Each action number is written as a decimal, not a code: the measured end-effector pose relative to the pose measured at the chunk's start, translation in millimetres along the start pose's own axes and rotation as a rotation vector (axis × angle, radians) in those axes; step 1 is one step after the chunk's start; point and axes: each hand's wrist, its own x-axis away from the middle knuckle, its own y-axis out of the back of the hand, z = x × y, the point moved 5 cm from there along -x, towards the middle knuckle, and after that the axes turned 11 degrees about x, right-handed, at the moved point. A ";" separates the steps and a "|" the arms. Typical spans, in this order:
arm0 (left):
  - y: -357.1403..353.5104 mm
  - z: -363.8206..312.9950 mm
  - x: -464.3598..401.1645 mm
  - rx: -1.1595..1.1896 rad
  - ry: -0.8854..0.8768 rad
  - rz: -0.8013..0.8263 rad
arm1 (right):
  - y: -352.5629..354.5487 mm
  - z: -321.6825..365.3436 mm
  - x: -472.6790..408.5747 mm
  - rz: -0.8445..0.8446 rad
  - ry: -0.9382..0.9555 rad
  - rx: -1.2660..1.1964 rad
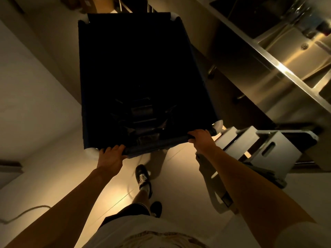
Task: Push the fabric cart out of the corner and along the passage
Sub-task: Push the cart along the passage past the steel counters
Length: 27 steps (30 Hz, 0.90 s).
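Observation:
The fabric cart (139, 68) is a deep bin of dark blue cloth on a frame with white corner joints, filling the middle of the view in front of me. Its inside is very dark; some dark crumpled material lies at the bottom. My left hand (112, 156) grips the near rim by the left corner. My right hand (201, 138) grips the same rim close to the right corner. Both arms reach forward, and one foot is stepped out under the cart's near edge.
A stainless steel counter with a sink (279, 56) runs along the right, its legs close to the cart's side. A white step stool (258, 145) stands just right of my right hand. A pale wall (35, 83) borders the left. A cable (23, 213) lies on the floor at lower left.

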 end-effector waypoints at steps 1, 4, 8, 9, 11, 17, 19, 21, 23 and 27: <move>2.6 0.1 -6.7 -0.002 0.002 -0.002 | 4.8 1.1 -7.1 0.003 -0.004 -0.010; 10.4 -0.2 -26.2 0.001 0.011 -0.013 | 18.2 4.0 -27.6 0.005 -0.005 -0.023; 25.7 1.3 -54.1 0.003 0.027 -0.007 | 39.3 13.9 -56.4 0.002 0.002 -0.036; 29.4 2.1 -60.7 -0.005 0.033 0.002 | 44.6 16.8 -63.1 0.000 0.006 -0.036; 36.2 3.5 -73.8 -0.011 0.041 0.013 | 54.3 21.7 -77.4 0.003 0.012 -0.016; 53.6 7.9 -110.4 -0.015 0.061 0.021 | 77.9 33.6 -120.9 0.019 0.017 0.061; 58.5 7.7 -123.1 -0.032 0.063 0.040 | 85.7 37.1 -134.1 0.020 0.009 0.071; 66.1 8.5 -134.5 0.002 0.086 0.019 | 94.2 40.9 -148.1 0.025 0.017 0.094; 72.8 9.8 -145.0 0.028 0.083 -0.015 | 102.7 43.8 -162.7 0.036 0.018 0.087; 87.8 13.9 -169.8 0.039 0.090 -0.029 | 120.6 49.5 -194.6 0.047 0.044 0.081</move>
